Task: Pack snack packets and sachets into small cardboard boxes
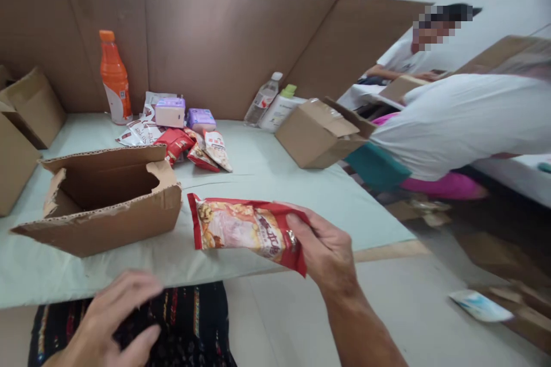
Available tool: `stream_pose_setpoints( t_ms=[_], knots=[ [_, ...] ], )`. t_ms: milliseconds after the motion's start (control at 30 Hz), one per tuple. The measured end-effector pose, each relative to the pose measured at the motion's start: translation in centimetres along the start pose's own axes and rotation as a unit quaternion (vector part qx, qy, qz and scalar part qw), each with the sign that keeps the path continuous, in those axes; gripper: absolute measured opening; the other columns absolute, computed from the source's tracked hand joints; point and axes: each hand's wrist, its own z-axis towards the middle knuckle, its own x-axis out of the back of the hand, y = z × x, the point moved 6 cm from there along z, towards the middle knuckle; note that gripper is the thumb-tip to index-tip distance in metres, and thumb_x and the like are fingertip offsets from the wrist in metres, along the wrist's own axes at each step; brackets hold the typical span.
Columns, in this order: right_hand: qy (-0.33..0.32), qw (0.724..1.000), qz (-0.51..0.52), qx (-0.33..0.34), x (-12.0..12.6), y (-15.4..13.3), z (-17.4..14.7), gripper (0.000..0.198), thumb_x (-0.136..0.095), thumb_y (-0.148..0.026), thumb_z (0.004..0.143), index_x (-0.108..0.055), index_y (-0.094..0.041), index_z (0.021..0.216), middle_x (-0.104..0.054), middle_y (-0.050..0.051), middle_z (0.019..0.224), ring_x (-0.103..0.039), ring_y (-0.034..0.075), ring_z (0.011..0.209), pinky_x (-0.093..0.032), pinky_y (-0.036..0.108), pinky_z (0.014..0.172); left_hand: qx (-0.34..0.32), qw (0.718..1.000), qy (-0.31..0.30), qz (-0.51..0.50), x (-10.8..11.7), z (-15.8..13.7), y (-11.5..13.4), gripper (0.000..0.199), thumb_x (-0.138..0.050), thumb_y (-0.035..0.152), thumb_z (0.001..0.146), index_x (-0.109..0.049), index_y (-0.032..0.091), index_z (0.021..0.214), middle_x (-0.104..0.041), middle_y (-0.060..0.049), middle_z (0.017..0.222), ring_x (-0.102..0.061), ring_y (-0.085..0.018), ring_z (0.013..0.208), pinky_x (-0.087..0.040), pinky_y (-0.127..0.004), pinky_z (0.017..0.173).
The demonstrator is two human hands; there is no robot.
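Note:
My right hand (pixel 329 246) grips one end of a red snack packet (pixel 249 229), thumb on top, and holds it out flat above the front edge of the table. The packet's printed side faces me. My left hand (pixel 112 321) hangs near my lap with thumb and fingers apart and nothing in it; it is slightly blurred. Just left of the packet stands a cardboard box (pixel 116 218) with its top flaps up, and its floor is hidden from me. Behind it lie a red packet (pixel 175 143), a white snack packet (pixel 217 149) and a silvery bag (pixel 140 129).
An orange bottle (pixel 115 80) stands by the cardboard partition (pixel 215 40). Purple tissue packs (pixel 201 119) sit nearby. A clear bottle (pixel 263 100) and a white bottle (pixel 282 109) lean beside a tilted box (pixel 321 135). A person in white (pixel 465 120) bends over at right.

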Motion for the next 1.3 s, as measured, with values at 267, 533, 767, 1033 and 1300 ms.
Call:
stream_pose_setpoints(
  t_ms=[267, 533, 767, 1033, 1300],
  knots=[
    [-0.05, 0.998, 0.042, 0.007, 1.1, -3.5, -5.9, 0.036, -0.071, -0.055, 0.094, -0.084, -0.022, 0.104, -0.083, 0.008, 0.097, -0.078, 0.026, 0.087, -0.065, 0.035, 0.077, 0.153, 0.886, -0.163, -0.406, -9.0, 6.6, 1.1, 0.106, -0.098, 0.056, 0.062, -0.054, 0.024, 0.154, -0.059, -0.018, 0.153, -0.057, -0.046, 0.139, -0.045, -0.062, 0.118],
    [-0.07, 0.979, 0.154, -0.116, -0.9, -1.7, -7.0, 0.036, -0.075, -0.055, 0.09, -0.081, -0.02, 0.082, -0.07, 0.002, 0.061, -0.061, 0.016, 0.05, -0.051, 0.027, 0.047, 0.228, 0.793, -0.201, -0.528, -10.3, 5.5, 1.0, 0.072, -0.093, 0.059, 0.067, -0.075, 0.018, 0.124, -0.081, -0.014, 0.112, -0.077, -0.04, 0.107, -0.062, -0.051, 0.097],
    [-0.038, 0.996, 0.074, -0.038, -1.3, -0.5, -7.2, 0.034, -0.075, -0.05, 0.09, -0.077, -0.021, 0.074, -0.066, 0.001, 0.061, -0.058, 0.016, 0.054, -0.048, 0.027, 0.051, 0.236, 0.81, -0.164, -0.512, -8.8, 6.3, -0.4, 0.056, -0.094, 0.05, 0.072, -0.078, 0.018, 0.115, -0.083, -0.011, 0.103, -0.08, -0.031, 0.092, -0.065, -0.038, 0.084],
    [-0.065, 0.994, 0.0, -0.087, 0.4, 1.9, -7.6, 0.028, -0.07, -0.046, 0.094, -0.079, -0.02, 0.089, -0.076, 0.004, 0.079, -0.07, 0.021, 0.071, -0.058, 0.03, 0.064, 0.258, 0.817, -0.169, -0.487, -8.7, 7.0, -0.2, 0.058, -0.091, 0.055, 0.076, -0.074, 0.016, 0.114, -0.081, -0.008, 0.099, -0.078, -0.024, 0.085, -0.063, -0.033, 0.081],
    [-0.355, 0.925, -0.135, -0.003, -3.0, -1.8, -5.0, 0.072, -0.086, -0.043, 0.077, -0.065, -0.026, 0.145, -0.072, 0.012, 0.137, -0.07, 0.031, 0.12, -0.058, 0.043, 0.102, 0.254, 0.845, -0.242, -0.402, -9.2, 6.5, 0.5, 0.054, -0.09, 0.054, 0.075, -0.073, 0.013, 0.107, -0.079, -0.005, 0.093, -0.071, -0.017, 0.077, -0.058, -0.026, 0.074]
  ],
)
